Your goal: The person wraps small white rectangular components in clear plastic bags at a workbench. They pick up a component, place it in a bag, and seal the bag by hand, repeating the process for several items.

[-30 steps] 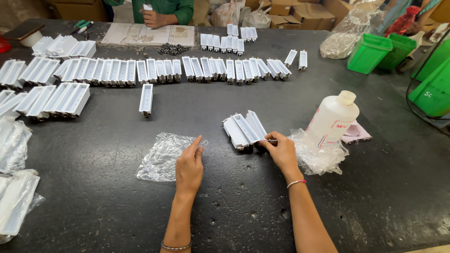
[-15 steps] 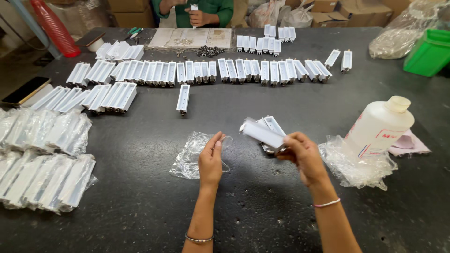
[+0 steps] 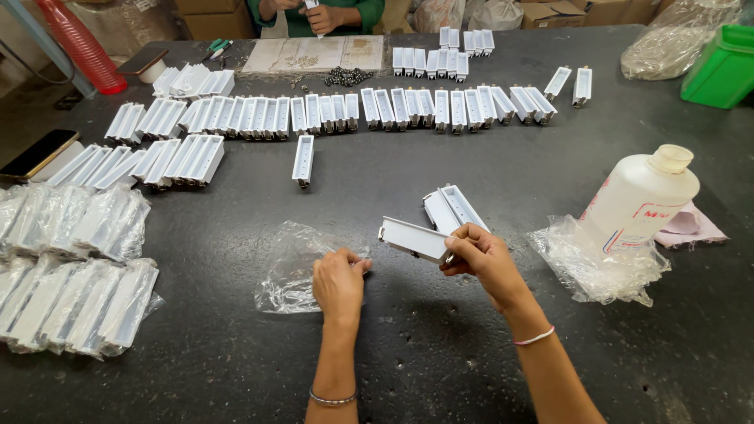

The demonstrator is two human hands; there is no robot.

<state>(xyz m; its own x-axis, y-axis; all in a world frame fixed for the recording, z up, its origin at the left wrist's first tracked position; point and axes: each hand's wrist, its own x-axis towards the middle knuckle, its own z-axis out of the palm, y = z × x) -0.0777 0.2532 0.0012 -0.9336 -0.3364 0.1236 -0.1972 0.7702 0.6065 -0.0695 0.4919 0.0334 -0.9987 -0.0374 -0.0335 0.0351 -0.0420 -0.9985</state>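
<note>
My right hand (image 3: 483, 259) holds a white oblong plastic housing (image 3: 414, 238) a little above the dark table, its long side pointing left. Behind it, two more white housings (image 3: 454, 207) lie side by side on the table. My left hand (image 3: 338, 284) rests with bent fingers on the edge of a crumpled clear plastic bag (image 3: 294, 267) that lies flat on the table; it grips nothing that I can see.
A long row of white housings (image 3: 408, 106) runs across the table's far half, with one alone (image 3: 303, 160). Bagged housings (image 3: 75, 267) pile at the left. A white plastic bottle (image 3: 636, 200) stands on clear wrap at right. Another person's hands (image 3: 326, 14) work opposite. A green bin (image 3: 722, 67) stands far right.
My right hand has lifted one white housing off the small group and turned it sideways. My left hand stayed on the clear bag. The view shifted to the left.
</note>
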